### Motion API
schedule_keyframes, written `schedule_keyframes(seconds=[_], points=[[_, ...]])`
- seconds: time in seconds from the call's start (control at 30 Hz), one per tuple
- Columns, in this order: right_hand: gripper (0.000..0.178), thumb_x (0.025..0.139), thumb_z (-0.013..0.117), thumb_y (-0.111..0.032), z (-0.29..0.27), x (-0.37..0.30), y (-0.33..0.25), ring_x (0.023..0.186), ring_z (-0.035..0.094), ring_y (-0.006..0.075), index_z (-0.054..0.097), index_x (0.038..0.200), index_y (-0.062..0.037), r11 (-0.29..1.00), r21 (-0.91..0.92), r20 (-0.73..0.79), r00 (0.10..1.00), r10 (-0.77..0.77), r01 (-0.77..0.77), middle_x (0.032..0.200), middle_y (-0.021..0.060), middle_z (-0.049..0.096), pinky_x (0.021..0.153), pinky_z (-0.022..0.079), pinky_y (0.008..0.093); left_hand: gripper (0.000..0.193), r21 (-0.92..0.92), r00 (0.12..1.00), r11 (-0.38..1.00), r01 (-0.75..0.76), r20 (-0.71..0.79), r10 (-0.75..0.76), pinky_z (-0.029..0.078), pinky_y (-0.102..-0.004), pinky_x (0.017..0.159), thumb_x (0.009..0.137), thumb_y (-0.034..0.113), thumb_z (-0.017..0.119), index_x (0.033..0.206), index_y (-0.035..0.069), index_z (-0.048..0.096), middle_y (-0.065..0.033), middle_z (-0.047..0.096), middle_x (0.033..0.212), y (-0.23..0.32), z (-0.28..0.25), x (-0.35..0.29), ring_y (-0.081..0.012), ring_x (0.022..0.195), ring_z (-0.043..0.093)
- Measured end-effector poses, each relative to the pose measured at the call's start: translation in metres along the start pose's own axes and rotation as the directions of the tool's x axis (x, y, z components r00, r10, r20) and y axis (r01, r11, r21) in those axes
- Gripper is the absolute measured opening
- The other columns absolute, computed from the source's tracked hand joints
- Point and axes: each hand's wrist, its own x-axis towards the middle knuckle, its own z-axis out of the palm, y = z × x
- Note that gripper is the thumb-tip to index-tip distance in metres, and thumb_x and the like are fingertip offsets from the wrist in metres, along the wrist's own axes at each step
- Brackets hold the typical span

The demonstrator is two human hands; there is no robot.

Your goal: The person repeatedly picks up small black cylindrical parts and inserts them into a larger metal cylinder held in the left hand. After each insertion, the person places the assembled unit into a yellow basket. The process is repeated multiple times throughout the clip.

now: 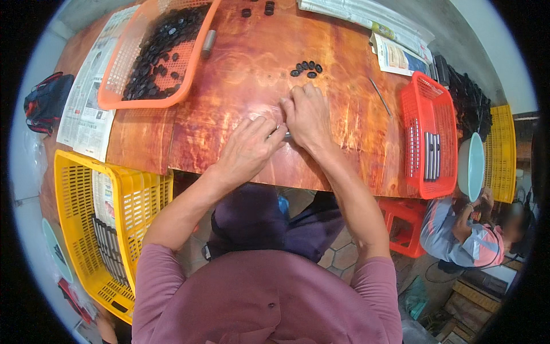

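Close together near the table's front edge, both my hands are curled with fingers bent. My left hand (252, 146) pinches at a small silvery metal piece (287, 135), mostly covered by the fingers. My right hand (307, 117) is closed right beside it, its palm and fingertips turned down; what it grips is hidden. Just beyond the right knuckles lie several small black oval caps (311, 75) in a loose cluster. To the far left, an orange basket (143, 104) holds a heap of similar black pieces.
A red basket (413, 137) with dark and silvery tubes (431, 156) stands right, near a thin metal rod (380, 97). Lower left is a yellow crate (117, 189) with more tubes. A short grey cylinder (209, 43) touches the orange basket. Another person (458, 229) sits at right.
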Motion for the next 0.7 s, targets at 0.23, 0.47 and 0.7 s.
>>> schedule_keyframes(seconds=[0.23,0.47,0.7], points=[[0.018,0.098,0.059,-0.019,0.000,0.002,0.001,0.098,0.054,0.0373,0.063,0.098,-0.0014,0.994,0.005,0.030,0.994,0.105,-0.105,0.101,0.0188,0.057,0.086,0.040,0.0495,0.036,-0.227,0.993,0.968,0.111,-0.019,-0.118,0.051,-0.0445,0.080,0.082,0.019,0.080,0.112,0.003,0.069,-0.0130,0.061,0.092,-0.009,-0.003,0.001,-0.0339,0.089,0.061],[0.013,0.099,0.055,-0.015,-0.004,0.000,-0.003,0.095,0.052,0.0362,0.060,0.095,-0.0036,0.996,0.045,0.023,0.997,0.077,-0.078,0.097,0.0174,0.054,0.082,0.038,0.0480,0.032,-0.180,0.991,0.976,0.123,-0.020,-0.129,0.051,-0.0402,0.075,0.081,0.020,0.080,0.108,0.005,0.070,-0.0101,0.062,0.091,-0.006,0.000,0.000,-0.0306,0.084,0.061],[0.010,0.099,0.055,-0.013,-0.001,-0.006,-0.002,0.092,0.052,0.0359,0.059,0.094,-0.0044,0.995,0.072,0.001,0.997,0.074,-0.074,0.094,0.0166,0.054,0.080,0.037,0.0469,0.038,-0.140,0.994,0.986,0.095,0.070,-0.086,0.049,-0.0412,0.073,0.079,0.019,0.080,0.113,0.005,0.069,-0.0084,0.063,0.094,-0.009,0.005,-0.005,-0.0284,0.083,0.061]])
